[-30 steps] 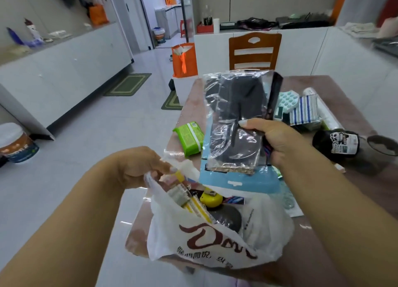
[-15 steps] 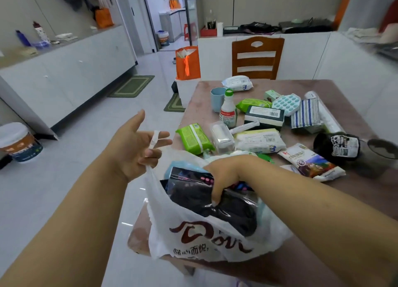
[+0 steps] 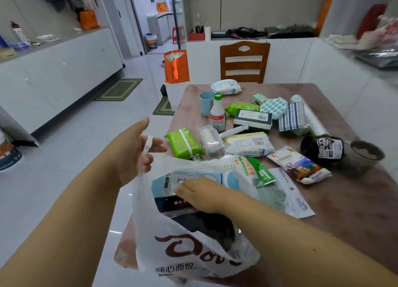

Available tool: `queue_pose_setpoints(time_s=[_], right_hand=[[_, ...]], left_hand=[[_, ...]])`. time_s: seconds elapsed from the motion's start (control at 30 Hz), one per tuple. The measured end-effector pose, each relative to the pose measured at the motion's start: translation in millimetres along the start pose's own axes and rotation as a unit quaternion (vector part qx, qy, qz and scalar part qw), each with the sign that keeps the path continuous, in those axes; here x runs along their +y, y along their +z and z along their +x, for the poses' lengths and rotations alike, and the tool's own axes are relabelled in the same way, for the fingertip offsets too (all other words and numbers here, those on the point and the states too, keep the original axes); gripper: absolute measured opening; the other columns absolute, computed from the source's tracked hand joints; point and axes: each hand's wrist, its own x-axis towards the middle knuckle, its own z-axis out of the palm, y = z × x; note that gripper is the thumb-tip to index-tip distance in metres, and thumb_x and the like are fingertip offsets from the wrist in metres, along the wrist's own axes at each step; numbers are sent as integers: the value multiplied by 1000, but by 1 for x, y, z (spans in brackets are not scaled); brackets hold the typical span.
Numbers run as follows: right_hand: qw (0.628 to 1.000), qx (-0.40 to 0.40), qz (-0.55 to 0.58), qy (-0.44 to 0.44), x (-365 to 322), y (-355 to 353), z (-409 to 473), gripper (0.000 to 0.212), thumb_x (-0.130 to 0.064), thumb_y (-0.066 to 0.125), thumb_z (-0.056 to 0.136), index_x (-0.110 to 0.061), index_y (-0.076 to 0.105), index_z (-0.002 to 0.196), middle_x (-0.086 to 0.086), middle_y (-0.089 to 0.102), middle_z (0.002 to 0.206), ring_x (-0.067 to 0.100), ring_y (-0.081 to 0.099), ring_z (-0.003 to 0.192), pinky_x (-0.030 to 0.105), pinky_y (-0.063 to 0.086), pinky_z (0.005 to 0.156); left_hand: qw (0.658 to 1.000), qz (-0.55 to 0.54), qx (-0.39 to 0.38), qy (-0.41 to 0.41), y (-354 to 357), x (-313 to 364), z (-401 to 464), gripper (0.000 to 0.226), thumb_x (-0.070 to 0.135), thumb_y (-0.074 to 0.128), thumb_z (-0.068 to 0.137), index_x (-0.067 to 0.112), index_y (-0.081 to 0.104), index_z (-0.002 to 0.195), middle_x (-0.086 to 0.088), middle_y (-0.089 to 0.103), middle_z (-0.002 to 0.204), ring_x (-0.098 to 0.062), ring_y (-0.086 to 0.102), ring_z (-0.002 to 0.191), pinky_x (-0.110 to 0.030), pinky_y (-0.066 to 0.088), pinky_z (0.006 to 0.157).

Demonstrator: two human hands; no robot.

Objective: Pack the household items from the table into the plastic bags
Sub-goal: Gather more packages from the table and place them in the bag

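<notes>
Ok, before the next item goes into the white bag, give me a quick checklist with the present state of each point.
1. Bag mouth held open: ok. The left hand has the handle of the white plastic bag looped over a finger.
2. Clear-wrapped packet fully inside: not ok. Its blue-and-white top sticks out above the rim under the right hand.
3. Right hand free for the next pick: not ok, it rests on that packet.
4. Bag supported: ok, its base sits on the near edge of the table.
5. Room left in the bag: cannot tell, the contents hide its depth.
6. Next item within reach: ok, the green wipes pack lies just beyond the bag.
</notes>
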Motion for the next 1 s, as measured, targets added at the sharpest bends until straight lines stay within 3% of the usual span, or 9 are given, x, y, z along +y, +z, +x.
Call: queue_pose_setpoints(time_s=[0.1,0.2,0.33,0.43,0.5,0.67,0.77,0.9,1.0], right_hand=[[987,126,92,-32,3,-39,-7,57,-51,32,99,-6,65,110,12,68,112,28,61,104,43,46,96],[958,241,149,-28,24,-80,-13,49,-47,41,96,-5,67,96,10,71,91,29,67,87,51,52,85],[900,375,166,151,97,-115,-3,29,-37,49,93,-14,67,92,7,72,92,28,66,88,42,53,83],[881,284,121,359,158,-97,17,43,-45,51,90,-11,61,115,11,65,117,30,61,101,34,48,85],[878,195,156,408,183,-68,30,56,-53,58,84,-12,56,122,9,62,123,27,59,102,34,48,88],[841,223,214,444,211,-36,53,87,-52,80,59,-17,47,131,9,53,135,32,51,121,43,43,101],[820,222,106,516,206,-36,47,95,-60,74,63,-18,40,140,16,35,144,34,34,131,43,33,105],[824,220,128,507,204,-34,44,67,-47,73,74,-19,49,130,13,43,141,31,42,125,39,40,97],[850,307,198,381,191,-45,34,36,-22,72,82,-12,59,115,6,62,117,23,57,99,26,41,76]], left_hand=[[995,94,42,9,6,8,4,61,55,45,92,-3,61,101,-23,70,100,-17,48,44,-32,51,55],[961,253,110,16,4,24,12,66,61,41,91,-2,64,92,-19,70,88,-31,66,69,-42,55,76],[896,389,196,81,-2,51,34,93,88,31,58,7,68,86,-15,72,91,-37,67,87,-51,50,90],[907,369,148,141,36,69,32,71,69,46,78,2,69,81,-16,71,80,-35,68,80,-50,53,87],[900,397,99,149,66,72,40,60,57,49,87,1,69,82,-15,72,79,-33,69,80,-47,54,88],[877,459,-7,144,113,57,67,49,52,51,89,6,68,85,-13,72,86,-26,67,83,-39,54,82],[866,472,-44,158,127,49,75,39,49,52,91,16,62,73,-8,68,83,-20,60,76,-31,46,70],[863,473,-79,157,135,44,82,34,47,51,92,21,60,74,-5,68,81,-21,62,81,-34,47,76],[872,458,-90,148,137,42,87,41,46,55,91,8,69,91,-14,71,94,-31,64,95,-41,50,86]])
